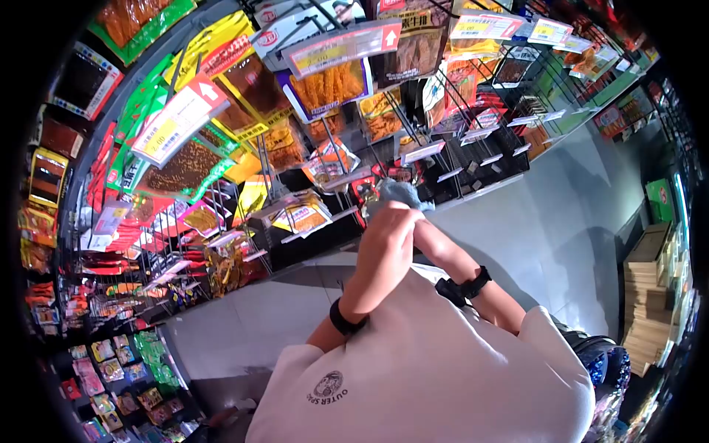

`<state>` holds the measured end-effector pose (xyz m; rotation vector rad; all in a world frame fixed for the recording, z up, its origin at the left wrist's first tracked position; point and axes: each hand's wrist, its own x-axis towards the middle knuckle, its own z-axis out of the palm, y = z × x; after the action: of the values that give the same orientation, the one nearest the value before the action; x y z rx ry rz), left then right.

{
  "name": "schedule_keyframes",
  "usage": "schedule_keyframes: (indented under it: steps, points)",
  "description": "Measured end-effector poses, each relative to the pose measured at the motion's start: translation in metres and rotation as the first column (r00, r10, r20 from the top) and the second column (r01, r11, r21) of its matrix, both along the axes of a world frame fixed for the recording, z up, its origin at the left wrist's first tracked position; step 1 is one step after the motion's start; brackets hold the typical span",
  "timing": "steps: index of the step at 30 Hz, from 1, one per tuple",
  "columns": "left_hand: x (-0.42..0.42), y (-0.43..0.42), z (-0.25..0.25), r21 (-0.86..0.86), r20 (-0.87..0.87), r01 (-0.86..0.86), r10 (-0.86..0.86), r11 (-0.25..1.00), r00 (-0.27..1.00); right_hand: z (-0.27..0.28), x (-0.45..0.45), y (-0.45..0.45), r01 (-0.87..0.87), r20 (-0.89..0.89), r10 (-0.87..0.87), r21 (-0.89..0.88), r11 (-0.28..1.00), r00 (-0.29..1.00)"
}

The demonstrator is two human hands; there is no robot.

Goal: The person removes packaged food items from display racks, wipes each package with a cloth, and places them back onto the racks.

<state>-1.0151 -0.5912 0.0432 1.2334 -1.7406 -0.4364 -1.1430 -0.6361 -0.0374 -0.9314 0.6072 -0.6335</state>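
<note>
My left hand (390, 225) is closed, with its back toward me. It meets my right hand (423, 227) in front of my chest, and the two overlap. A crumpled grey-blue cloth (405, 193) sticks out beyond both hands, bunched at their far side. Both hands appear closed on it, though most of the fingers are hidden. A black band (346, 319) circles my left wrist, and a black watch (459, 289) is on my right. Just past the hands, small red packets (366, 190) lie at the edge of the black bottom shelf (484, 164).
Snack packets (325, 88) hang on wire hooks ahead, with price tags (181, 122) jutting toward me. More packets (122, 362) fill a rack at lower left. Grey floor tiles (550, 192) run along the shelf. Wooden boxes (650, 295) stand at right.
</note>
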Motion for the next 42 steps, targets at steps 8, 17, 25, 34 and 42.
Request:
schedule_keyframes:
  steps: [8,17,25,34,42]
  points:
    - [-0.013,-0.008,0.004,-0.077,0.225,-0.102,0.117,0.992,0.967,0.033,0.013,0.004,-0.088,-0.206,0.004,-0.401,0.912,0.979]
    - [-0.024,0.011,0.035,0.004,0.181,0.043,-0.043,0.999,0.982,0.087,-0.008,-0.003,-0.198,-0.317,0.05,-0.456,0.868,0.947]
    - [-0.027,0.01,0.048,-0.119,-0.028,0.352,-0.358,0.928,0.933,0.088,-0.059,-0.006,0.172,0.093,-0.16,-0.143,0.975,0.983]
    - [-0.014,-0.019,0.029,-0.052,-0.212,0.028,-0.039,0.998,0.977,0.09,-0.055,-0.018,0.554,0.106,-0.574,-0.451,0.7,0.812]
    - [-0.025,-0.105,0.038,0.202,-0.453,0.094,0.008,0.975,0.892,0.118,-0.111,-0.055,0.382,0.557,-0.544,0.388,0.838,0.628]
